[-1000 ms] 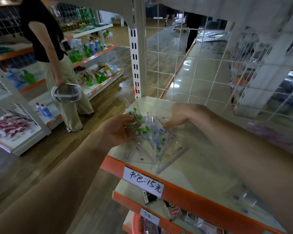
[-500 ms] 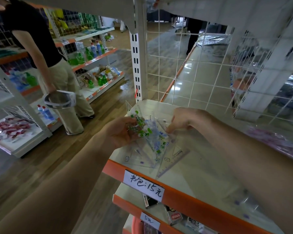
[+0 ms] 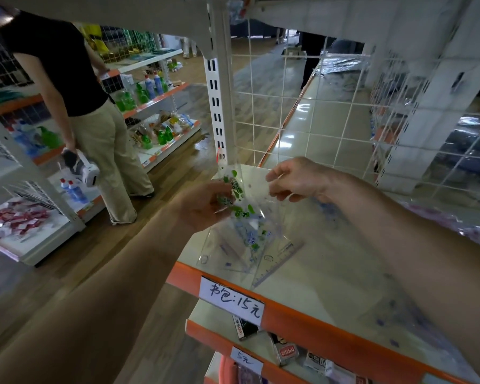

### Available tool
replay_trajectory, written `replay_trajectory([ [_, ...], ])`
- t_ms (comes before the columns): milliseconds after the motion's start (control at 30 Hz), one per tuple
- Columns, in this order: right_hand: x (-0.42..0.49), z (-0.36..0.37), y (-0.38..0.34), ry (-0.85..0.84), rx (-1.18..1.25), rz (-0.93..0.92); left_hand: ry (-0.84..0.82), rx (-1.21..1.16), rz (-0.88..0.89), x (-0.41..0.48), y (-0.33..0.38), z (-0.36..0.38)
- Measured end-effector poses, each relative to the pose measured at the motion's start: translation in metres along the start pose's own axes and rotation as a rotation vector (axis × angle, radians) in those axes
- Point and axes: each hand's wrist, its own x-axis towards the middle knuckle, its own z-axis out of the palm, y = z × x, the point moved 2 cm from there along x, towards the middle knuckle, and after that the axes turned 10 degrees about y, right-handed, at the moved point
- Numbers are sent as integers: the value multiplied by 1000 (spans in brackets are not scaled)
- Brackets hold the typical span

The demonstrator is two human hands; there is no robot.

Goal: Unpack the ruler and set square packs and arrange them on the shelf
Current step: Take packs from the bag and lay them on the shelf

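1. Shelf (image 3: 311,284): orange front edge with price label (image 3: 232,300). Bare board lies right of the flat set squares (image 3: 250,253) at that edge.
2. My left hand (image 3: 200,206) grips the set square pack (image 3: 237,194), which now stands upright above the shelf; earlier it lay low.
3. My right hand (image 3: 294,180): fingers curled by the pack's clear edge. Whether it holds the pack I cannot tell, because of blur.
4. Wire grid (image 3: 302,106) closes the back.
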Motion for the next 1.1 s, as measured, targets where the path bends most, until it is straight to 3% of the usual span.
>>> replay_trajectory([
  [100,-14,-9,5,-75,-22,26,-33,-7,10,-3,5,10],
  [267,-44,-63,-2,29,197,11,-131,-64,33,-15,9,66],
  [467,-90,-109,20,217,93,-11,-301,133,89,-37,-5,148],
  [600,-117,-129,57,198,7,69,-341,359,20,-40,-31,165],
  [700,-133,-146,83,222,-118,91,-289,348,-27,-37,-42,165],
  [867,-135,-168,100,470,-30,110,-97,336,77,-28,-30,147],
  [1000,-123,-162,102,490,-21,98,35,564,227,-21,-31,140],
  [1100,-111,-152,101,503,-36,97,106,887,484,-9,-36,144],
])
